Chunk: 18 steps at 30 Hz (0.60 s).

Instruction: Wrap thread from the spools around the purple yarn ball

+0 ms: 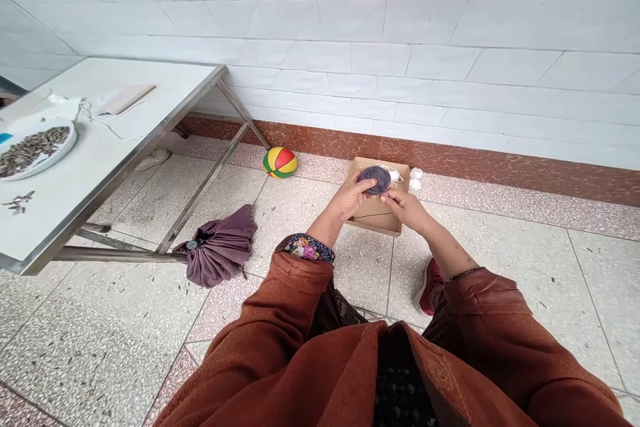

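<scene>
A ball of dark grey-purple yarn rests in my left hand, the thumb lying across its front. Close beside it, at its lower right, my right hand is closed in a pinch; what sits between its fingertips is too small to make out. Below both hands a shallow cardboard box stands on the floor by the wall. Inside it are a white bundle with white strands and a thin dark line across the bottom. Two small white balls lie just right of the box.
A white table with metal legs fills the left, bearing a plate of sunflower seeds and a folded cloth. On the floor are a striped ball and a purple gathered cloth. My red shoe shows below.
</scene>
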Each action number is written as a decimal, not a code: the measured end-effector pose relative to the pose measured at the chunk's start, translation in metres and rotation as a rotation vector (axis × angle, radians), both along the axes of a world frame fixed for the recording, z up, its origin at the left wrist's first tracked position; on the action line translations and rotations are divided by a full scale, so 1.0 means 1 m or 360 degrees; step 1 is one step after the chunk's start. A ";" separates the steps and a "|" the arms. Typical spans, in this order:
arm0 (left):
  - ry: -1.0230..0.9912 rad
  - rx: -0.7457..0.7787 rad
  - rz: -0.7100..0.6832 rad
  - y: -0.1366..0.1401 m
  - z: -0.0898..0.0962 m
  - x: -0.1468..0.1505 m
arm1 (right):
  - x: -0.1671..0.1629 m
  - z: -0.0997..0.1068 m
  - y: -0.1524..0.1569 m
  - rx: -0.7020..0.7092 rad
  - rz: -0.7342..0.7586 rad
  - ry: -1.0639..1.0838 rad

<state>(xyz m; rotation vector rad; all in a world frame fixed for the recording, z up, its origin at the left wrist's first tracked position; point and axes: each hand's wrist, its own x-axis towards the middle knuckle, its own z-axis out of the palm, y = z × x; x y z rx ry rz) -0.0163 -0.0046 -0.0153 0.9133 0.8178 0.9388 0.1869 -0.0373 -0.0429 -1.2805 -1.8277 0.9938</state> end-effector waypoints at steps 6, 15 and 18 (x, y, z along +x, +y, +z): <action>0.0717 0.0487 0.0161 0.000 -0.003 -0.004 | 0.006 0.036 -0.016 0.0178 0.0227 0.0054; 0.0703 0.0659 -0.0458 -0.012 0.002 -0.003 | 0.009 0.033 0.012 0.0414 -0.0224 0.0161; 0.0481 0.0499 -0.0487 -0.018 0.006 -0.004 | 0.010 0.017 0.020 0.0186 -0.0281 0.0230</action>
